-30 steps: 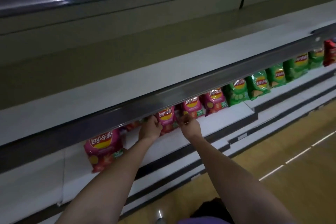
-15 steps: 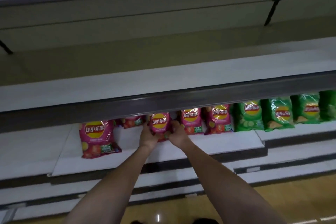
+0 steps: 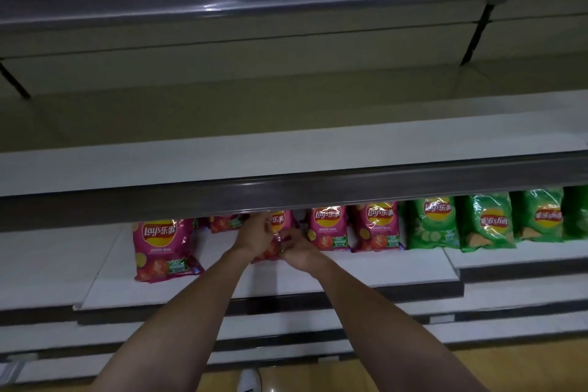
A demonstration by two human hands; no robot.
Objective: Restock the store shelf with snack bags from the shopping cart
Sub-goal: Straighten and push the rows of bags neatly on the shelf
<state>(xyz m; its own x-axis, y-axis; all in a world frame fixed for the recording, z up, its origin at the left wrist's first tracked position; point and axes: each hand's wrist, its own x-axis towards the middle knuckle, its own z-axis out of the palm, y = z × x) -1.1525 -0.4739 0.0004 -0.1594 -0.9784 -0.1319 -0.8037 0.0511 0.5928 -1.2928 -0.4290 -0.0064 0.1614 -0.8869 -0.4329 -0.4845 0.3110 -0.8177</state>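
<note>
Both hands, the left hand (image 3: 254, 234) and right hand (image 3: 297, 250), grip one pink chip bag (image 3: 277, 226) from either side, probably to stand it upright in the shelf (image 3: 366, 267) row.

Since a second ago the view has swung from an oblique look along the shelf (image 3: 286, 277) to facing it almost square on, so the row of green bags (image 3: 432, 223) now sits level at the right. The left hand (image 3: 254, 234) and right hand (image 3: 297, 250) have closed in on each other over the pink bag (image 3: 277, 223) they grip, covering its lower half, where earlier they held its two sides.
</note>
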